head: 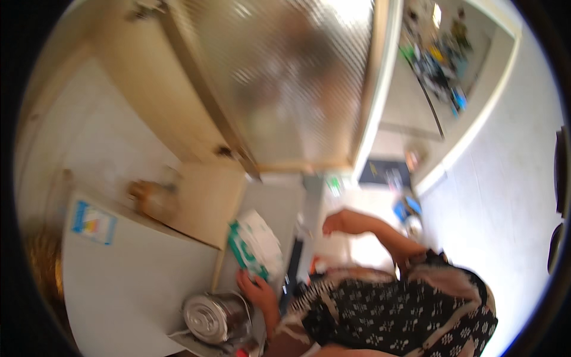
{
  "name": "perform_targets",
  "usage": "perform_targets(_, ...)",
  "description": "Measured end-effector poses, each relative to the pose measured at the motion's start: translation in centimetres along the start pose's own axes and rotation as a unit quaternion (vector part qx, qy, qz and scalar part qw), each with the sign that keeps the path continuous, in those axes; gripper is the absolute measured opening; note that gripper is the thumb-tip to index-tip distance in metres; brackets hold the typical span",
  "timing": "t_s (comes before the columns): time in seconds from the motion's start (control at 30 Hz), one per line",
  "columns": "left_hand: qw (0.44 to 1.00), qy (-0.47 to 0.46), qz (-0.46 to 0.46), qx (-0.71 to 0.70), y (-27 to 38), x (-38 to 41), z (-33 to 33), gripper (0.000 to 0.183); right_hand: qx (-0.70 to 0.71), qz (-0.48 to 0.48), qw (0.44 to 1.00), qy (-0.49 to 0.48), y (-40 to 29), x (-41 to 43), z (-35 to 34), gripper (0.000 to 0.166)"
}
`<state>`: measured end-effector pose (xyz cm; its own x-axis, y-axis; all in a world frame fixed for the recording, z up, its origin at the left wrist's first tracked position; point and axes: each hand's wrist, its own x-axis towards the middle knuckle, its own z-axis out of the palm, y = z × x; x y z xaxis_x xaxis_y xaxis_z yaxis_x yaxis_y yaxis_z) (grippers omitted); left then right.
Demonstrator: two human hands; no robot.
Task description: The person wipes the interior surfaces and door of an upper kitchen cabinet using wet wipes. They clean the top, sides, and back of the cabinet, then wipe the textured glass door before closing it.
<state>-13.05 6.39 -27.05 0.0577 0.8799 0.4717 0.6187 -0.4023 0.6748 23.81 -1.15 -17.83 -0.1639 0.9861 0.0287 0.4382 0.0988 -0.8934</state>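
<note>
My left hand (258, 291) is at the near end of a green and white soft pack (255, 244), its fingers and thumb gripping a corner. In view the pack overlaps a grey surface. Beside that hand, a round metal pot with a lid (209, 317) stands at the lower left. My right hand (335, 223) is out to the right, away from the pack, its arm bent. Blur and the turn of the wrist hide its fingers, and no object shows in it.
A wooden-framed ribbed glass door (294, 93) rises ahead. Left is a pale appliance panel (147, 272) bearing a label. A doorway frame (473, 120) opens right, with a cluttered worktop (412, 96) beyond. Blue and white items (408, 212) lie by the right wall (495, 192).
</note>
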Motion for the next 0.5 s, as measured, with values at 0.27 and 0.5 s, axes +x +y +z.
perform_targets(0.27,0.999,0.017,-0.031,-0.041,2.4,0.6,-0.8,0.04,-0.073,-0.347,0.901,0.249,-32.0,6.4,-8.0,0.021)
perform_targets(0.5,0.998,0.006,-0.058,-0.026,1.0,-1.0,-3.2,0.037,-0.112,-0.385,0.849,0.345,-42.5,14.2,-10.1,0.02)
